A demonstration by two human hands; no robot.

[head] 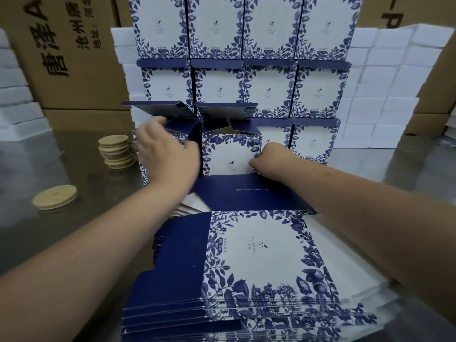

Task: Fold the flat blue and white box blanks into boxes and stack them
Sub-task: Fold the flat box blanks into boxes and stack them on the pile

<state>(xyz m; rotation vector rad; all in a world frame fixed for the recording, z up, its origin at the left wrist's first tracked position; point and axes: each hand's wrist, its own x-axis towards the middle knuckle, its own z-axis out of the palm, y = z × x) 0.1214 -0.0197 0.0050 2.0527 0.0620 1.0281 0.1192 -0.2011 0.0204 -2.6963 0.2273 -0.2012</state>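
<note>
A folded blue and white box [229, 154] with open top flaps stands in the bottom row of a wall of stacked boxes [269, 90]. My left hand [167, 149] lies over the box to its left, fingers spread against that box's front and top edge. My right hand [269, 156] has curled fingers pinching the right front edge of the middle box. In front of me lies a thick pile of flat box blanks [259, 255], fanned out, dark blue panels to the left.
Round wooden lids are stacked [116, 151] left of the boxes, with one lid [54, 200] alone on the steel table. Brown cartons [74, 58] and white foam trays [385, 82] stand behind and to both sides.
</note>
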